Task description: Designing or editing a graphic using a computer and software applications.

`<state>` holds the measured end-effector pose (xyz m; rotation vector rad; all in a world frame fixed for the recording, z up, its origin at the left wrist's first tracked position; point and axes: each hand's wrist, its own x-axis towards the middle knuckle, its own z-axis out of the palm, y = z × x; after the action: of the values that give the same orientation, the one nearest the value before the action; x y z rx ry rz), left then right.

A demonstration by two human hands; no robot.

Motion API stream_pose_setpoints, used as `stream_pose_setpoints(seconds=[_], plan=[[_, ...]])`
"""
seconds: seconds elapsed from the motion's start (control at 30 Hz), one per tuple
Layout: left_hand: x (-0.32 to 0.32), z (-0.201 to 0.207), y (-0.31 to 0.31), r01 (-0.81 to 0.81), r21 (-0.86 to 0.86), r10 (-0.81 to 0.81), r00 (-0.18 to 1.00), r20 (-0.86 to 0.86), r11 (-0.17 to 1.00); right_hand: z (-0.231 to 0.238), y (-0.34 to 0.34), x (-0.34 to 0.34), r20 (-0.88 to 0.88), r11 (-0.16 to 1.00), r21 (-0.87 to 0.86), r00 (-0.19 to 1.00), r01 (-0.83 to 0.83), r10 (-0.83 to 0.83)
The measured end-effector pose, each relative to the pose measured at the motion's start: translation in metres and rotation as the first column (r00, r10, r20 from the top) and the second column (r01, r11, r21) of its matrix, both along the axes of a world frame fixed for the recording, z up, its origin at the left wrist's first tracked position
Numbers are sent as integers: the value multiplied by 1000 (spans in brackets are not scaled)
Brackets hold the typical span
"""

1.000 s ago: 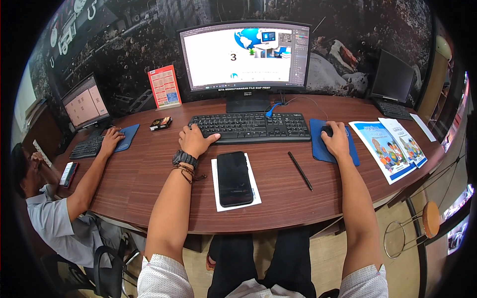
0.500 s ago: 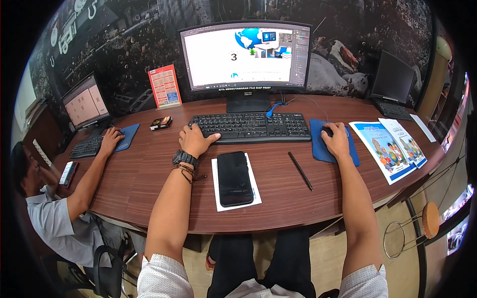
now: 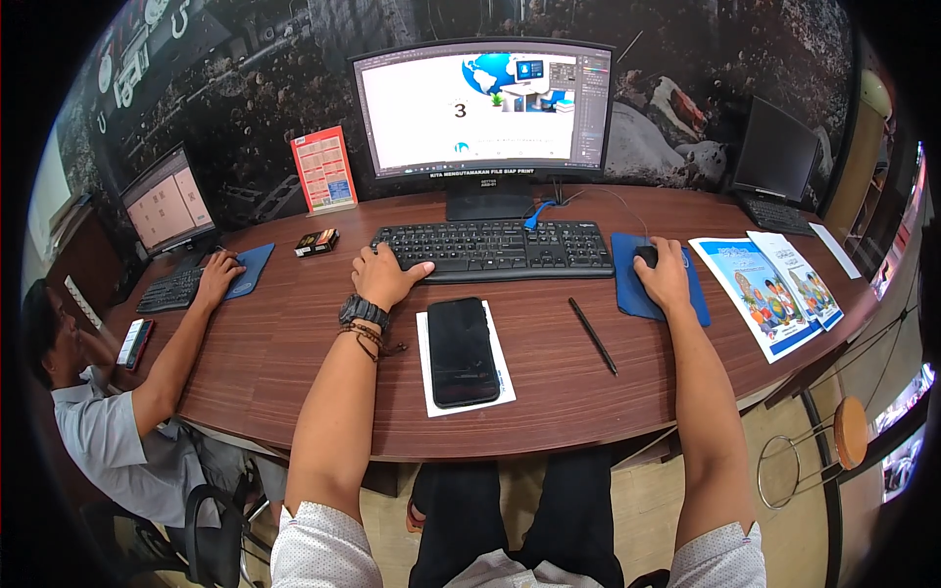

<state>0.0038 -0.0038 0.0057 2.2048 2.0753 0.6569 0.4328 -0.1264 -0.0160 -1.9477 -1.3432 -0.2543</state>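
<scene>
My left hand (image 3: 383, 277) rests on the left end of a black keyboard (image 3: 490, 245), its thumb spread out along the front edge and its fingers on the keys. A black watch and a brown bracelet circle that wrist. On the right, my right hand (image 3: 666, 274) curls over a dark computer mouse (image 3: 646, 255), which it partly hides, on a blue mouse pad (image 3: 632, 297). Behind the keyboard stands a wide monitor (image 3: 421, 113) showing a white page with blue pictures. Between my forearms lie a black phone (image 3: 462, 353) on white paper (image 3: 431, 392) and a black pen (image 3: 593, 336).
Printed booklets (image 3: 755, 294) lie at the right, near a dark second monitor (image 3: 777, 149). A red calendar (image 3: 324, 169) and a small box (image 3: 318, 243) stand left of the keyboard. Another person (image 3: 127, 431) works at a computer on the far left. A round stool (image 3: 850, 433) stands at right.
The small line near the bottom of the page on the monitor looks different, fainter now. Both my hands stay in the same places.
</scene>
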Motion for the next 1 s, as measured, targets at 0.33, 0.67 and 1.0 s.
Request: stream_pose_setpoints(seconds=[0.33, 0.67, 1.0], plan=[[1, 3, -2, 3, -9, -3, 1000, 11, 1000, 3, -2, -1, -15, 1000, -8, 1000, 3, -3], [1, 2, -1, 4, -2, -4, 1000, 10, 1000, 5, -4, -2, -19, 1000, -23, 1000, -12, 12], [0, -2, 1, 3, 22, -3, 1000, 2, 1000, 6, -6, -5, -29, 999, 6, 999, -42, 42]])
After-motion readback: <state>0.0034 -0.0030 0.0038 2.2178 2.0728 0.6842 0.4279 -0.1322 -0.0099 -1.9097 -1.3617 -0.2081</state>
